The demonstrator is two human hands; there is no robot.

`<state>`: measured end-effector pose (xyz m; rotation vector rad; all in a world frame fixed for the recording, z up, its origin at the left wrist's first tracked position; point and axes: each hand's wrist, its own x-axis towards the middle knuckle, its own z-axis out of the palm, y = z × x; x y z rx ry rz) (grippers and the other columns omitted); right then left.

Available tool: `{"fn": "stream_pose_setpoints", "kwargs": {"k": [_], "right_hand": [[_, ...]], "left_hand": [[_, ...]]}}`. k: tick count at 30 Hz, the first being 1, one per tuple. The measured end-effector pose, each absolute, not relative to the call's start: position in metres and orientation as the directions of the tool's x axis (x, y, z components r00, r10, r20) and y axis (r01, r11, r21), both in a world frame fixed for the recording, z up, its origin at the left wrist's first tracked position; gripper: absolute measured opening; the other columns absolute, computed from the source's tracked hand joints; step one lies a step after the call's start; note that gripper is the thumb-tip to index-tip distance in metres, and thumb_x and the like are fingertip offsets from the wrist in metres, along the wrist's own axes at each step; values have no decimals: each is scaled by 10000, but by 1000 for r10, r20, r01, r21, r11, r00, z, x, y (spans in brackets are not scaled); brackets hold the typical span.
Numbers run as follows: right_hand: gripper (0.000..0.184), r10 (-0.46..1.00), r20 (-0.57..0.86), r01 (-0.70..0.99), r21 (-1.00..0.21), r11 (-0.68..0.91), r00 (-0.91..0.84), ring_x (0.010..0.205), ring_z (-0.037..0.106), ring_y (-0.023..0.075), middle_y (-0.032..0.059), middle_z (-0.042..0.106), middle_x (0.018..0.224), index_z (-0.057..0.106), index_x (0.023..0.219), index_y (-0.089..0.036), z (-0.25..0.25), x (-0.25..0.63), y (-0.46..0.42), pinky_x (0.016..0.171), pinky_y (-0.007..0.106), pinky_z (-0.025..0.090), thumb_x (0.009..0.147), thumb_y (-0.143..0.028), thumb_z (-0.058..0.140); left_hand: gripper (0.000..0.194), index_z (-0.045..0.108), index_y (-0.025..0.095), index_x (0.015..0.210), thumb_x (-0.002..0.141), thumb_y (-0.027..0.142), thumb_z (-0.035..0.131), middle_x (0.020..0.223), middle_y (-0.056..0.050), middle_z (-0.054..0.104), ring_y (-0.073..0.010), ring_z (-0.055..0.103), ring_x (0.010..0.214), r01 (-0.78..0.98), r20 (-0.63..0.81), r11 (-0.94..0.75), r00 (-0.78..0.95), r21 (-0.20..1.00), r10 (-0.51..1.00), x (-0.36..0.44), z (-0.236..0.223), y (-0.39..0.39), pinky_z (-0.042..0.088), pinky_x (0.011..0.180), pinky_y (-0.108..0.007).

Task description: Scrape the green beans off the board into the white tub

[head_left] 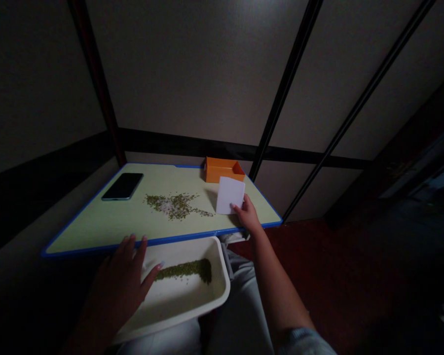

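My right hand (247, 213) grips a white rectangular card (230, 195) by its lower right corner, thumb on its face, over the right side of the table. Left of the card, small green and pale grains (175, 204) lie scattered on the pale table top (96, 222). My left hand (128, 271) has its fingers spread above the left part of a white plastic tub (192, 306); whether it touches the tub I cannot tell. A band of green grains (187, 269) lies along the tub's floor, partly hidden by that hand.
An orange open box (222, 170) stands at the table's back right, behind the card. A dark phone (123, 186) lies at the left. Blue edging (192, 235) runs round the table. Behind it rises a panelled wall (192, 74). The tub sits before the table, above my legs.
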<state>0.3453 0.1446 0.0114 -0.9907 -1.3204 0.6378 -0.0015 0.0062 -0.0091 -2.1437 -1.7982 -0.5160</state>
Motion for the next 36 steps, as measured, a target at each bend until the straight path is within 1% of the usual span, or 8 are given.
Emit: {"fn": "stream_pose_setpoints", "kwargs": {"k": [6, 10, 13, 19, 23, 26, 31, 36], "right_hand": [[363, 880, 448, 106, -894, 436, 158, 947, 698, 224, 54, 755, 1028, 571, 987, -232, 13, 345, 144, 845, 382, 589, 664, -290, 725], [392, 893, 430, 88, -903, 421, 135, 937, 703, 232, 58, 758, 1024, 578, 1007, -231, 13, 347, 144, 830, 395, 595, 652, -292, 733], [408, 893, 431, 63, -902, 426, 128, 952, 701, 238, 64, 753, 1032, 584, 1018, -224, 12, 348, 143, 848, 410, 591, 647, -292, 738], [430, 909, 405, 67, -914, 400, 98, 989, 691, 247, 67, 750, 1053, 605, 1039, -214, 14, 345, 139, 893, 413, 575, 647, -312, 752], [448, 906, 413, 12, -910, 414, 92, 964, 696, 251, 70, 752, 1050, 616, 1043, -206, 13, 341, 138, 885, 414, 577, 631, -301, 763], [434, 906, 414, 5, -910, 415, 84, 970, 688, 252, 67, 749, 1050, 616, 1040, -212, 11, 339, 137, 888, 414, 569, 641, -311, 754], [445, 916, 397, -4, -917, 398, 57, 997, 670, 235, 48, 739, 1074, 622, 1037, -224, 9, 338, 135, 942, 384, 533, 632, -307, 786], [430, 930, 358, -65, -929, 363, 80, 963, 670, 230, 29, 741, 1040, 618, 1021, -237, 8, 341, 132, 899, 374, 540, 631, -285, 793]], "left_hand": [[759, 507, 67, 1380, 882, 600, 301, 1489, -286, 487, -412, 430, 1419, 986, 453, -168, 143, 13, 880, -2, -11, 7, 439, 1041, -576], [753, 516, 56, 1374, 885, 583, 293, 1485, -291, 488, -416, 434, 1415, 985, 444, -170, 147, 14, 884, -2, -10, 7, 440, 1035, -579], [745, 520, 52, 1371, 890, 575, 298, 1485, -291, 489, -412, 436, 1415, 985, 446, -172, 152, 5, 882, -2, -9, 7, 441, 1037, -567], [734, 526, 47, 1366, 894, 567, 314, 1474, -298, 496, -417, 443, 1409, 986, 441, -166, 154, -11, 884, 0, -7, 6, 445, 1034, -564], [729, 523, 57, 1370, 900, 570, 305, 1476, -285, 501, -401, 448, 1410, 987, 444, -155, 154, -33, 883, -1, -8, 5, 440, 1047, -540], [736, 533, 40, 1356, 901, 572, 306, 1469, -298, 501, -411, 443, 1410, 985, 449, -167, 165, -37, 878, -2, -9, 5, 433, 1054, -543], [730, 538, 43, 1357, 902, 568, 312, 1474, -300, 494, -413, 451, 1402, 985, 445, -170, 170, -40, 879, -2, -9, 5, 439, 1043, -551], [722, 525, 51, 1373, 906, 562, 318, 1481, -296, 489, -404, 451, 1405, 985, 443, -163, 168, -50, 880, 0, -8, 5, 449, 1035, -542]]}}
